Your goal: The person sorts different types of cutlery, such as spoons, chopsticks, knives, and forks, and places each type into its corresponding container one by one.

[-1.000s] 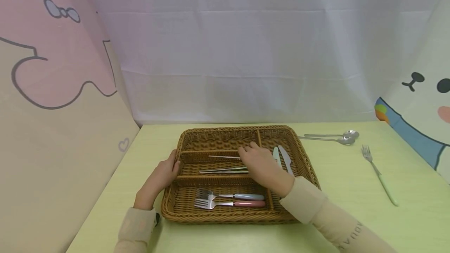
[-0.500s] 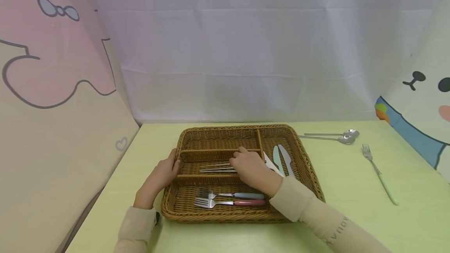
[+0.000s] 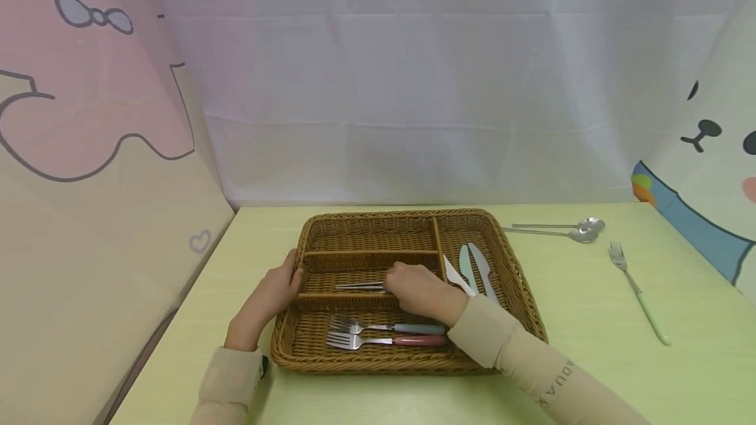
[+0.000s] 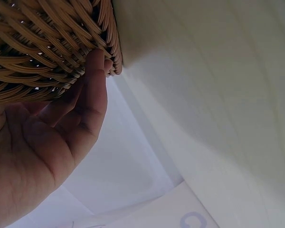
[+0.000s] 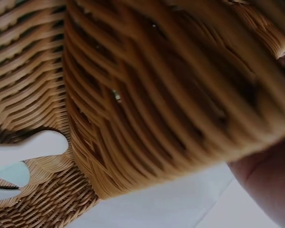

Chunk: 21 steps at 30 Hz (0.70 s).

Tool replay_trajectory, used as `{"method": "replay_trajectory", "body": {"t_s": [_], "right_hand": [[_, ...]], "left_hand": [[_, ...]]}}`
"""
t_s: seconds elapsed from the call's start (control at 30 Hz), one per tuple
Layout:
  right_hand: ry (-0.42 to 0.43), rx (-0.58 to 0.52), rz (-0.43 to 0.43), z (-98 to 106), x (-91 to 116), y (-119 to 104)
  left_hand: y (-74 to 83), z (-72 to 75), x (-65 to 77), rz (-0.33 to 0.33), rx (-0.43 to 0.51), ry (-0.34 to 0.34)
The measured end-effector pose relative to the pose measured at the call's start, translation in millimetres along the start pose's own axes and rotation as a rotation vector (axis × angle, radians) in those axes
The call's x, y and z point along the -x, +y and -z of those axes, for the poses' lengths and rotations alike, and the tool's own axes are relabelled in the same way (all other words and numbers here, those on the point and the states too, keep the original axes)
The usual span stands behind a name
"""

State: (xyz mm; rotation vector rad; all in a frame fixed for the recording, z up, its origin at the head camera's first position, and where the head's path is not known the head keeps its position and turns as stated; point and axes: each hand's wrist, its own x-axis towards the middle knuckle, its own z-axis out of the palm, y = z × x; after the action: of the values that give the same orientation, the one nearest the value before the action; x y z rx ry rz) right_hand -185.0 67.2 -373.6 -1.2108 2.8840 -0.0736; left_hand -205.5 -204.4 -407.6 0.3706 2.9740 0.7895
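Cloth backdrop (image 3: 378, 110): printed figures at both sides, cut off by the frame. Table (image 3: 590, 359): pale yellow-green, near edge out of frame. Wicker basket (image 3: 378, 367): four compartments, standing on the table; its near right corner is covered by the right sleeve (image 3: 520, 353). Left hand (image 3: 274, 290): grips the basket's left rim, thumb inside, fingers against the outer wall. Right hand (image 3: 416, 287): knuckles up, in the middle left compartment; fingertips hidden, so its hold cannot be told. Spoons (image 3: 583, 235): two, beyond the right rim, the nearer handle's end hidden. Green-handled fork (image 3: 640, 302): right of the basket. Two forks (image 3: 407, 341): near compartment, unobstructed. Three knives (image 3: 468, 269): right compartment, handles largely hidden. Chopsticks (image 3: 357, 286): middle left compartment, running under the right hand; count unclear. Dark lettering on the right sleeve: slanted, not reliably legible.
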Motion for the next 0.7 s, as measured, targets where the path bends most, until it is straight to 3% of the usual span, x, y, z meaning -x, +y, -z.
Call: {"method": "replay_trajectory", "body": {"t_s": [0.2,0.47,0.7], "right_hand": [[-0.113,-0.064,-0.039,-1.2,0.2,-1.3],[-0.179,-0.157,-0.080,-1.9,-0.5,0.1],[-0.185,-0.110,-0.082,-2.3,-0.7,2.1]], "left_hand": [[-0.3,0.6,0.3,-0.001,0.002,-0.003],[-0.3,0.2,0.4,-0.001,0.007,0.001],[0.1,-0.4,1.1,0.001,0.004,0.004]]}}
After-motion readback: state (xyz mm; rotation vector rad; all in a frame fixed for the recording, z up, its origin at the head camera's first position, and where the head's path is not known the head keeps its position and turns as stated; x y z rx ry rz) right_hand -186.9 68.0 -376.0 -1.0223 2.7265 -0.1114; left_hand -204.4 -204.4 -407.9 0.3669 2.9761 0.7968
